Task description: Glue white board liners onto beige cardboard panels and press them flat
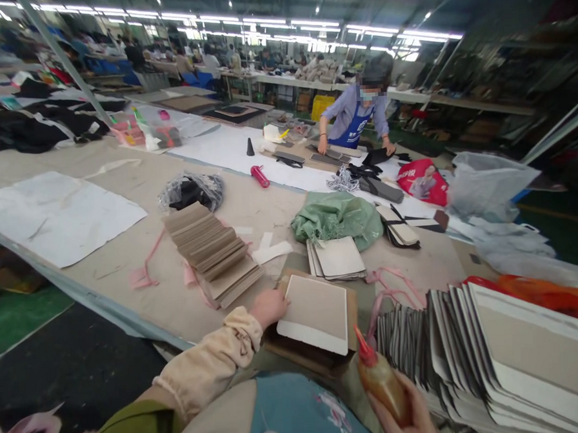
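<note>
A pale square board panel (pixel 315 313) lies flat on a brown cardboard sheet (pixel 352 303) at the near edge of the long worktable (pixel 126 251), right in front of the person. Just behind it sits a small stack of similar white-edged panels (pixel 338 258), and behind that a green sack (pixel 337 217). To the left a slumped pile of brown card pieces (pixel 210 249) leans over, with pink strips (pixel 144 272) beside it. To the right, a long row of finished panels (pixel 494 354) stands on edge, close to the panel's right side. The left hand (pixel 269 306) rests its fingers on the panel's left edge, loosely curled. The right hand (pixel 406 414) is wrapped around an amber glue bottle (pixel 382 379), its red nozzle pointing up near the panel's near right corner. Across the table, another person (pixel 356 119) leans over dark pieces.
</note>
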Tool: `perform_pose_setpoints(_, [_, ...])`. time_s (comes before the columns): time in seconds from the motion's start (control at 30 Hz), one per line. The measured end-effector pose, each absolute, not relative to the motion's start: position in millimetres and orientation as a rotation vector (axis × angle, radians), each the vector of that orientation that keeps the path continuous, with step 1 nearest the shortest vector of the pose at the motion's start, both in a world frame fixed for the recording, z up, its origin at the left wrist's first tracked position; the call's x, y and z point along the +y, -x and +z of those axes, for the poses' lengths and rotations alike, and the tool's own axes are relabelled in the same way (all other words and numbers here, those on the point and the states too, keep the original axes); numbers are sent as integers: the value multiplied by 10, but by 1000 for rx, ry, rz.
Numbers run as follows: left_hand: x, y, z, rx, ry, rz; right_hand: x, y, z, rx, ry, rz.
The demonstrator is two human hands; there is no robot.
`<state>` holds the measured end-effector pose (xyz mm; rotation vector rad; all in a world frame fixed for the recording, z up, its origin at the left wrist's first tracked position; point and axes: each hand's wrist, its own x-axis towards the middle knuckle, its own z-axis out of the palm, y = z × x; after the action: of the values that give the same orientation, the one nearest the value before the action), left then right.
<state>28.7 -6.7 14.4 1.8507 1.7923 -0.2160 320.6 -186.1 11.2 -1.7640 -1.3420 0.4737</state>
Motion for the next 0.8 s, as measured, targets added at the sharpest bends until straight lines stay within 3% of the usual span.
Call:
perform_pose_setpoints(0.3, [-77,-233,144,1735,-1850,-128,-898,-2655,292,-1772,1669,272])
perform_pose_setpoints(0.8, [-70,-203,92,1690,-1847,-112,-545,-2314,408,-2194,1719,-60])
